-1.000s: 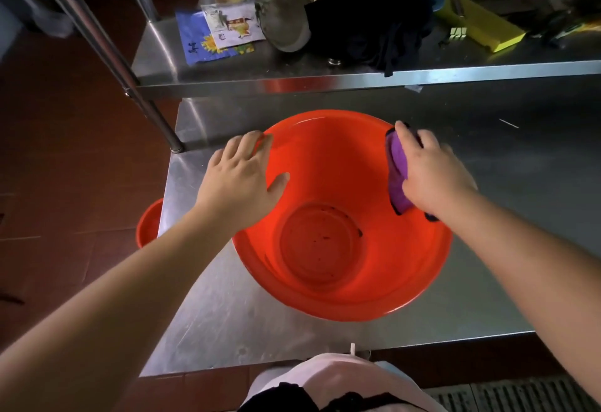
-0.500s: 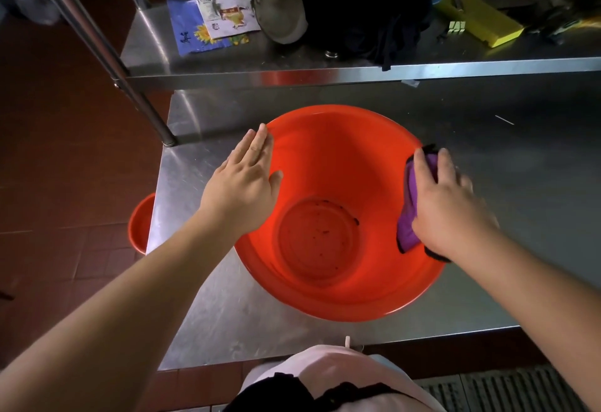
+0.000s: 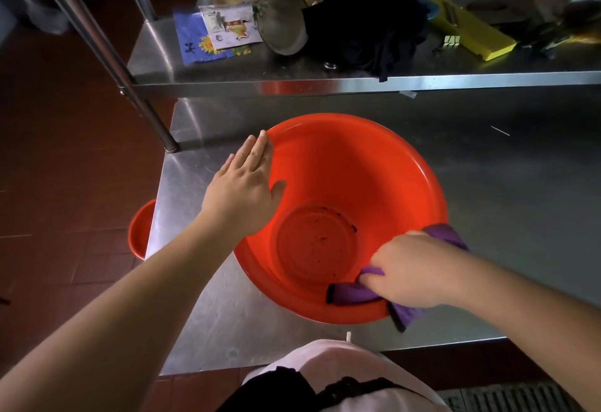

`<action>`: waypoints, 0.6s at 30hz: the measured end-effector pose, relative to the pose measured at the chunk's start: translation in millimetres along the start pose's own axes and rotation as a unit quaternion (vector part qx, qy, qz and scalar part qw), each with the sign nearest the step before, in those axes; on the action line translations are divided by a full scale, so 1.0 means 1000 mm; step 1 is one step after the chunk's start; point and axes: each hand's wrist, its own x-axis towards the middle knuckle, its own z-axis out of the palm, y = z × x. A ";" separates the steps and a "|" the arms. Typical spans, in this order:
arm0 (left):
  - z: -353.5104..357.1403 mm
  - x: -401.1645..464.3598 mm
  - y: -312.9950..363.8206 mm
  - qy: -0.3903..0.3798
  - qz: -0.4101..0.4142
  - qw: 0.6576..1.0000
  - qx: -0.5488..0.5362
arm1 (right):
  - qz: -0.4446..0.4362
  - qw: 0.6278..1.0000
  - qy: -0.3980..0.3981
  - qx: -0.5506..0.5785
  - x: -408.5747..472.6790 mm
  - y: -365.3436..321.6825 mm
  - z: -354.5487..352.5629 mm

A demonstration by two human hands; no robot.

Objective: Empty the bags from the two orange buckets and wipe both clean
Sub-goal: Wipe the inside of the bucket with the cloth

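A: The right hand has swept its purple cloth round the rim, from the far right side a second ago down to the near right edge. The left hand has slid outward and flattened.

B: How do the hands sit now?

A: Left hand spread, fingers straight, pressing the left rim of the orange bucket to steady it. Right hand's fingers curl over the cloth, pressing it against the near inner wall.

B: And the bucket?

A: Upright on the steel table, between both hands, with no bag in it. Dark specks dot its floor, just left of the cloth, so I'd judge the right hand is nearer them. The second bucket peeks out below the table's left edge.
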 end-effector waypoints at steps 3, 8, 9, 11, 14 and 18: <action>0.000 0.000 0.001 0.005 -0.006 1.000 0.006 | -0.043 0.988 -0.091 0.119 0.012 -0.019 -0.005; -0.004 0.002 0.006 -0.002 -0.020 1.000 0.009 | -0.096 0.971 -0.177 0.131 0.023 -0.023 -0.019; -0.006 0.003 0.007 -0.004 -0.021 1.000 0.002 | -0.107 0.968 -0.186 0.127 0.025 -0.021 -0.020; -0.015 0.003 0.009 -0.013 -0.024 0.999 -0.025 | -0.115 0.964 -0.196 0.136 0.027 -0.017 -0.020; -0.031 -0.018 0.011 0.043 -0.068 0.992 -0.097 | -0.127 0.956 -0.191 0.184 0.029 -0.012 -0.016; -0.022 -0.090 0.053 0.101 -0.173 0.965 -0.172 | -0.156 0.937 -0.206 0.235 0.034 -0.011 -0.017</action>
